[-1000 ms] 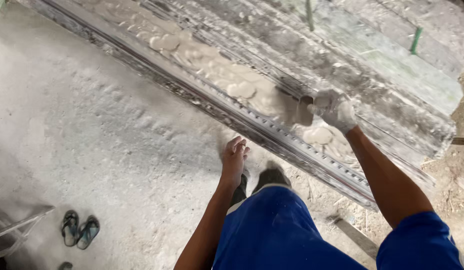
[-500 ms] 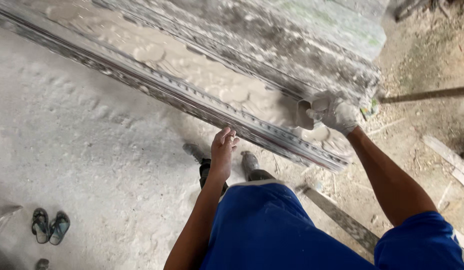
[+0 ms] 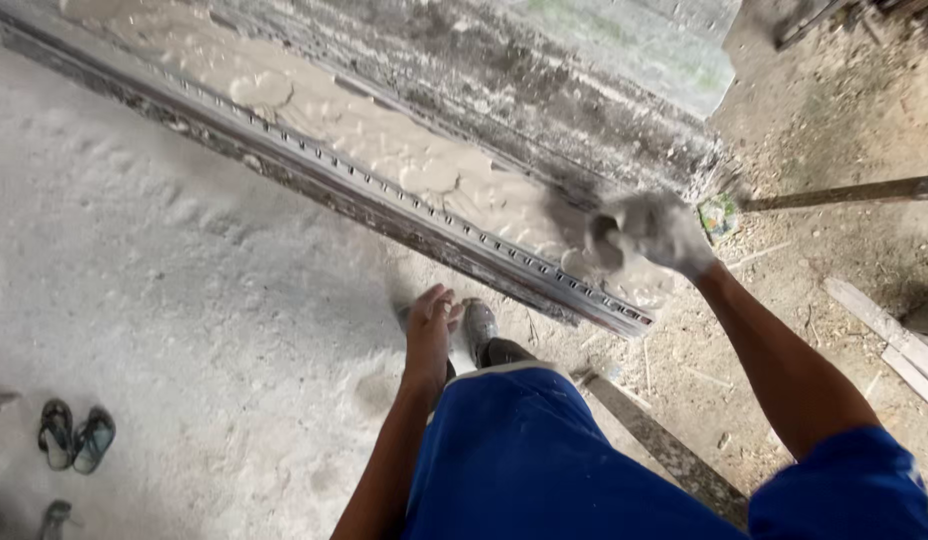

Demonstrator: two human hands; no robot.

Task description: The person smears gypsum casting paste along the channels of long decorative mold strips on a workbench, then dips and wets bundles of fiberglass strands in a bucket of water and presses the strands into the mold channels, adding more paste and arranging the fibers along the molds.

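Observation:
A long moulding form [image 3: 404, 210] with a toothed metal edge runs diagonally across the floor, its trough filled with wet pale plaster [image 3: 384, 140]. My right hand [image 3: 649, 232], coated in white plaster, is closed around a lump or small tool over the near end of the trough; what it grips is blurred. My left hand [image 3: 429, 325] hangs empty by my thigh, fingers loosely apart, above my plaster-caked shoes [image 3: 479, 330]. Blue shorts fill the lower frame.
White dusty floor [image 3: 184, 300] spreads to the left, with a pair of sandals [image 3: 74, 435] at the lower left. Wooden slats [image 3: 884, 335] and a long strip [image 3: 664, 445] lie on dirt at the right. A bar [image 3: 844, 192] extends right.
The view has shifted along the form toward its right end. My right hand stays over the plaster near that end; my left hand stays hanging by my leg.

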